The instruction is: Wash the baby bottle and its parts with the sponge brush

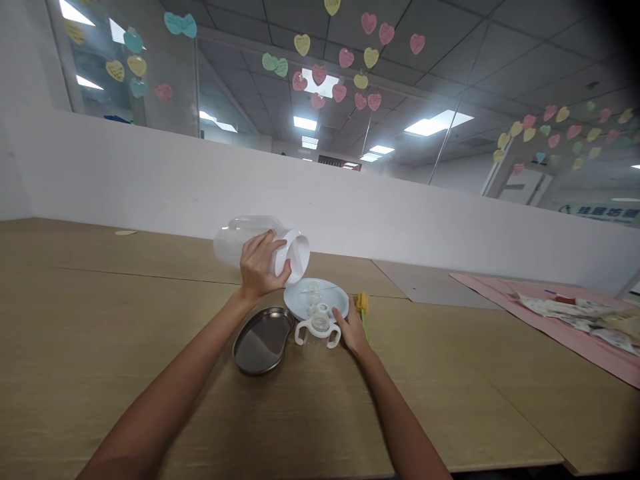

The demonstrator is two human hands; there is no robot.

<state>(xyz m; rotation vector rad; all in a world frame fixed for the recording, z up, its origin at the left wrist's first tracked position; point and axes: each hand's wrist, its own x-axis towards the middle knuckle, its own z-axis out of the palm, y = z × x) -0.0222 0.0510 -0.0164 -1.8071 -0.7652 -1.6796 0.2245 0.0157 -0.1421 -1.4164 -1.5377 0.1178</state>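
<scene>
My left hand (261,268) grips a translucent plastic pitcher (233,245) with a white collar, tipped on its side above the table. Its mouth faces right, over the back of a pale blue plate (296,303). On that plate lie small clear parts (314,293), too small to name surely. My right hand (351,328) is closed on the plate's right rim, thumb in front. Just left of it a clear baby bottle (316,345) with two white handles stands upright, its top uncovered. A kidney-shaped metal tray (263,341) sits left of the bottle.
A yellow flower (362,303) with a green stem lies right of my right hand. Far right, a pink cloth (480,287) bears papers and a pen. A white wall (150,173) with glass above borders the wooden table (100,347) at the back.
</scene>
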